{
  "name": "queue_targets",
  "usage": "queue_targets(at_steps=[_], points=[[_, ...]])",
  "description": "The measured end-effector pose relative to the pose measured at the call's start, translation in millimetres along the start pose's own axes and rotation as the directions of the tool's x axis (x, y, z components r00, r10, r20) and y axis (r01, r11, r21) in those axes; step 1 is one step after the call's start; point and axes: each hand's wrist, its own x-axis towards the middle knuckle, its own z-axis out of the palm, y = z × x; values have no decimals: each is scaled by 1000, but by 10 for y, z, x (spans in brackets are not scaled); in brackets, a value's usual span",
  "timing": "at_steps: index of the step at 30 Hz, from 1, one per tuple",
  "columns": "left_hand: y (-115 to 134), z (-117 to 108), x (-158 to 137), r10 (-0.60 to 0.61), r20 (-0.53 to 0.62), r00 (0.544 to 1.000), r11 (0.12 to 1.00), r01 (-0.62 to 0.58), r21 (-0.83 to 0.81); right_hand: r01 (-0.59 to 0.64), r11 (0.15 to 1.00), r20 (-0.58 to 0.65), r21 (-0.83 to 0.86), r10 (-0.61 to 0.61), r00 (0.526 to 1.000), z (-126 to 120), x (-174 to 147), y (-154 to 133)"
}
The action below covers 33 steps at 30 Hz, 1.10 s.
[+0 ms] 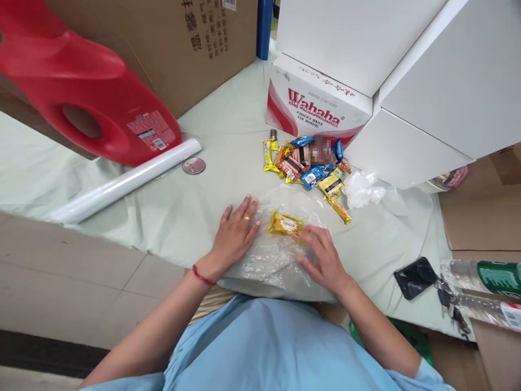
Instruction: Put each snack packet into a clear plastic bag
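A clear plastic bag lies flat on the pale green cloth in front of me. On it rests a yellow wrapped snack. My left hand lies flat with fingers spread on the bag's left edge. To the right of the snack, my right hand has its fingers apart, the tips close to the wrapper's right end; they are slightly blurred, and whether they touch it I cannot tell. Beyond the bag is a pile of wrapped snacks in blue, brown and yellow.
A Wahaha carton stands behind the pile, near white boxes. Crumpled clear plastic lies beside the snacks. At left are a red jug, a plastic film roll and a round disc. A phone, keys and bottles lie right.
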Motion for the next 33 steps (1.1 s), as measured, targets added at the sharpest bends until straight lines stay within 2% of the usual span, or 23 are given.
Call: queue_targets(at_steps=[3, 5, 7, 9, 12, 14, 17, 19, 22, 24, 27, 29, 30, 31, 32, 33], points=[[-118, -56, -60, 41, -1, 999, 996, -41, -76, 126, 985, 180, 120, -147, 973, -165, -329, -65], [-198, -95, -110, 77, -18, 997, 990, -78, -117, 112, 987, 261, 115, -139, 955, -169, -541, -75], [-282, -134, -155, 100, -30, 995, 985, -103, -140, 67, 996, 253, 66, -81, 964, -108, -697, -71], [-363, -179, -190, 111, -30, 993, 984, -114, -140, 24, 999, 168, 41, -31, 985, -36, -761, -73], [-438, -284, -230, 156, -13, 988, 983, -156, -93, -27, 996, 19, 85, 26, 999, -7, -671, -102], [-437, -376, -260, 238, 55, 970, 970, -234, -71, -61, 989, -24, 133, 65, 998, -63, -531, -118], [-394, -497, -318, 360, 239, 902, 933, -345, -104, -136, 969, -21, 207, 143, 990, -212, -301, -87], [-379, -536, -350, 386, 325, 863, 922, -364, -130, -198, 948, -15, 249, 208, 978, -311, -168, -21], [-403, -529, -337, 384, 371, 845, 923, -352, -155, -305, 904, 7, 300, 318, 948, -412, -12, 117], [-422, -500, -259, 369, 355, 859, 929, -327, -176, -397, 852, 41, 340, 409, 912, -429, 64, 218], [-416, -438, -39, 295, 245, 924, 941, -236, -243, -521, 758, 86, 393, 533, 841, -374, 140, 378], [-394, -388, 147, 160, 129, 979, 952, -118, -283, -569, 723, 90, 393, 585, 806, -307, 167, 489], [-385, -362, 238, 55, 67, 996, 957, -33, -288, -583, 722, 84, 373, 599, 796, -277, 175, 543], [-378, -341, 321, -70, 5, 998, 956, 68, -284, -590, 736, 72, 332, 604, 794, -257, 181, 593], [-372, -327, 389, -200, -58, 978, 945, 177, -276, -588, 764, 50, 265, 598, 800, -250, 186, 639], [-366, -324, 437, -319, -121, 940, 921, 277, -273, -574, 799, 15, 176, 581, 814, -258, 193, 677]])
